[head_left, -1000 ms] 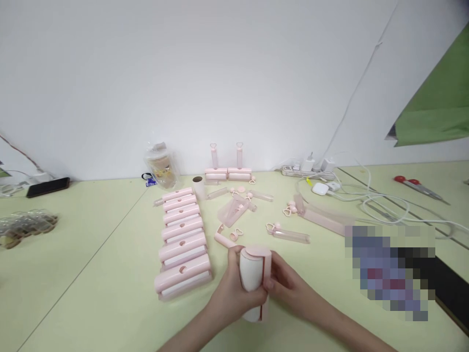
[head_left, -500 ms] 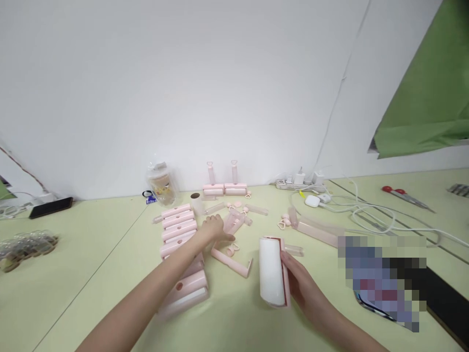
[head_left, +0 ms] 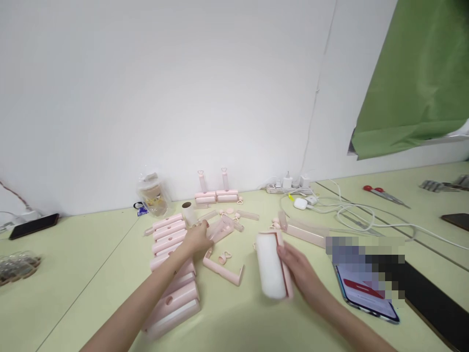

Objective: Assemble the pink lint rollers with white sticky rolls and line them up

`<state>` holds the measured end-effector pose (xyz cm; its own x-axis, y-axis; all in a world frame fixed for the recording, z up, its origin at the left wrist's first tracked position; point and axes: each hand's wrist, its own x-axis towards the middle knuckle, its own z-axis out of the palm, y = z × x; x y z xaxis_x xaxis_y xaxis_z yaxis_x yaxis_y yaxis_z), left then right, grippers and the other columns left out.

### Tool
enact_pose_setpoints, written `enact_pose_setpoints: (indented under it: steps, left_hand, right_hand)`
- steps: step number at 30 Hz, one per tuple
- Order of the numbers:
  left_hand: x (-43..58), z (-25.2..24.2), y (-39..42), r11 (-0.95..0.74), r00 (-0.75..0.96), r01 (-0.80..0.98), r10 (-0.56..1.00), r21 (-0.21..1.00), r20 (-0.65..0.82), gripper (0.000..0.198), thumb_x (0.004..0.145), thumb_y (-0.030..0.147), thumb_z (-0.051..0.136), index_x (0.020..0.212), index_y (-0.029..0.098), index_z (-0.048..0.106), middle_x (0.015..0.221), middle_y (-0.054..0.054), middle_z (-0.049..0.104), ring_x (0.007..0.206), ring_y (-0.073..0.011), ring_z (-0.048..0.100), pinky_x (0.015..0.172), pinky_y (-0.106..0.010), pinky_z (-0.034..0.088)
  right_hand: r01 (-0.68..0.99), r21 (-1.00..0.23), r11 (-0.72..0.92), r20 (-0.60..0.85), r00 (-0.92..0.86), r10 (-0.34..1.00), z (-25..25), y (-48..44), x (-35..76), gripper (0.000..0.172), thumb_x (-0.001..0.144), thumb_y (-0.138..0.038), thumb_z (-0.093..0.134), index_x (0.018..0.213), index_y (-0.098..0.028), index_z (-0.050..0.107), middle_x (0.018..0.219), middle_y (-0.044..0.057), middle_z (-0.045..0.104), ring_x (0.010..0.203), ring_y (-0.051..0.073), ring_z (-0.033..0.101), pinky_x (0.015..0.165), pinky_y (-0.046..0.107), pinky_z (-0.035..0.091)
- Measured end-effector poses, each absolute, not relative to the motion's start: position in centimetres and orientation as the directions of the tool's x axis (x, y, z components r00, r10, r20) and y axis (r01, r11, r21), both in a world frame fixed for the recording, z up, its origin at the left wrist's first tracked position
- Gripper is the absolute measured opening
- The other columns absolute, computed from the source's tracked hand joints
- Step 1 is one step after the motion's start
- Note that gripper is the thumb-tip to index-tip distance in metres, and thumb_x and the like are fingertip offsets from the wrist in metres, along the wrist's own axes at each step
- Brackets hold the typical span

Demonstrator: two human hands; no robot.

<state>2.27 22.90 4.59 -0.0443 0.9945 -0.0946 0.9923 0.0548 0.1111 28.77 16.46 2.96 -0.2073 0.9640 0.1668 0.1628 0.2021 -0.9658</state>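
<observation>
My right hand (head_left: 298, 266) grips a lint roller (head_left: 271, 266) by its pink shell, holding it upright with the white roll facing left. On the left, my left hand (head_left: 198, 238) is over loose pink parts, beside translucent pink handles (head_left: 222, 229). Its fingers look bent together, and whatever they hold is hidden. Just right of my left wrist lie a pink U-shaped frame (head_left: 223, 272) and a small heart-ringed cap (head_left: 224, 256). Several pink lint roller heads (head_left: 170, 242) lie in a column under and beside my left forearm.
Two lint rollers with handles raised (head_left: 216, 196) stand by the wall. A cardboard-cored roll (head_left: 189, 214) and a bagged cup (head_left: 154, 198) are at back left. White cables (head_left: 351, 212), red-handled scissors (head_left: 384, 194) and a phone (head_left: 366, 293) lie to the right.
My left hand has drawn slightly left and nearer, its thumb closer to the fingers. My right hand still holds the lint roller, now tilted a little. The view has turned slightly right.
</observation>
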Motion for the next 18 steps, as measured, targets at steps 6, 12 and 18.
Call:
enact_pose_setpoints:
  steps: [6,12,18]
  left_hand:
    - [2.0,3.5,23.5,0.092,-0.068,0.986,0.983,0.138,-0.171,0.033,0.086,0.031,0.054,0.115,0.016,0.051,0.113,-0.008,0.056,0.097,-0.0210,0.057,0.082,-0.042,0.049]
    - [2.5,3.9,23.1,0.112,-0.078,0.979,0.977,0.171,-0.196,0.033,0.086,0.030,0.054,0.115,0.016,0.050,0.113,-0.008,0.056,0.095,-0.0202,0.058,0.080,-0.041,0.050]
    - [2.6,4.6,22.8,0.116,-0.078,0.976,0.976,0.184,-0.203,0.033,0.086,0.030,0.054,0.115,0.016,0.050,0.113,-0.008,0.056,0.095,-0.0204,0.058,0.080,-0.041,0.049]
  right_hand:
    - [0.660,-0.623,0.421,0.395,-0.200,0.897,8.7,24.9,35.9,0.045,0.079,-0.054,0.048,0.107,-0.022,0.060,0.104,0.010,0.065,0.090,0.029,0.059,0.076,0.039,0.046]
    - [0.842,-0.323,0.431,0.316,-0.334,0.888,7.8,29.2,39.5,0.042,0.073,-0.053,0.050,0.092,-0.021,0.069,0.091,0.013,0.067,0.088,0.035,0.059,0.072,0.043,0.043]
    - [0.854,-0.257,0.453,0.252,-0.393,0.884,5.0,30.0,39.9,0.047,0.079,-0.054,0.042,0.100,-0.019,0.066,0.086,0.012,0.064,0.082,0.030,0.060,0.071,0.039,0.045]
